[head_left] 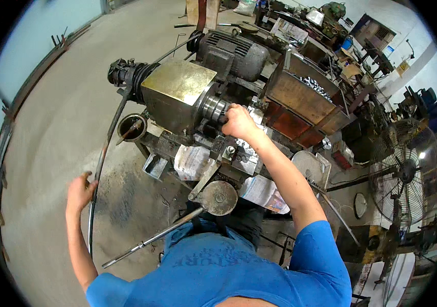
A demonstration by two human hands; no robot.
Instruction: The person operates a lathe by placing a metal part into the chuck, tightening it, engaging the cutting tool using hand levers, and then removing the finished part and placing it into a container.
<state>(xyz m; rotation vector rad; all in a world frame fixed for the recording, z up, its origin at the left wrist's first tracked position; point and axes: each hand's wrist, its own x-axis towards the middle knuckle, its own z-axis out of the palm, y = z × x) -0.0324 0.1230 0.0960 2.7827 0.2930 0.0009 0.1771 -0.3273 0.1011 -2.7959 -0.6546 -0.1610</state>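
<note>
My right hand (pixel 240 123) reaches to the bright metal spindle nose (pixel 213 108) of a lathe-like machine. Its fingers are bent and pressed together at the spindle's front end, hiding whatever they hold. Behind the spindle stands the boxy headstock (pixel 175 87) with a yellowish metal top. Out to the left, my left hand (pixel 79 192) is beside a long dark lever bar (pixel 107 148), its fingertips at the bar and its fingers apart, not wrapped round it. A round handwheel (pixel 218 198) with a long metal handle (pixel 152 239) sits close in front of my body.
An electric motor (pixel 233 55) is behind the headstock. Right of it stands a rusty metal bin (pixel 303 94) with small shiny parts. A round pot (pixel 132 128) with a brush-like stick sits left of the machine. A large fan (pixel 406 171) stands at right; printed papers (pixel 192 162) lie on the machine.
</note>
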